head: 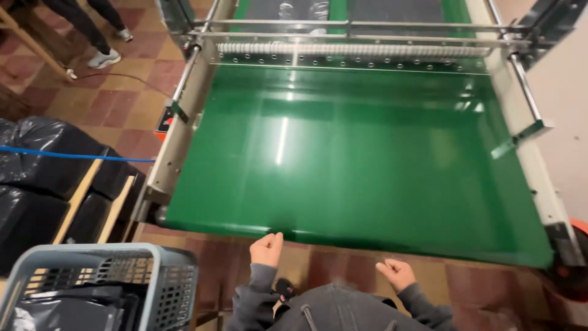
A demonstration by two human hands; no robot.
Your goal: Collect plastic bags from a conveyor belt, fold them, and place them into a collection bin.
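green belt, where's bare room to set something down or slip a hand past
The green belt is bare between its metal side rails, from the roller bar down to the near edge by the left hand and right hand. Crowded at left: grey crate and black bags.

A grey plastic crate (104,282) with lattice walls stands at the lower left, well to the left of the fingers, with black bags (73,309) lying inside it. Beyond it, farther left, more black bags (37,165) are stacked between pale wooden slats (76,196), and a blue cord (73,155) runs across them. The floor (122,104) is of red and tan tiles. At the far upper left stand another person's legs and white shoes (104,58). An orange object (579,230) shows at the right edge.
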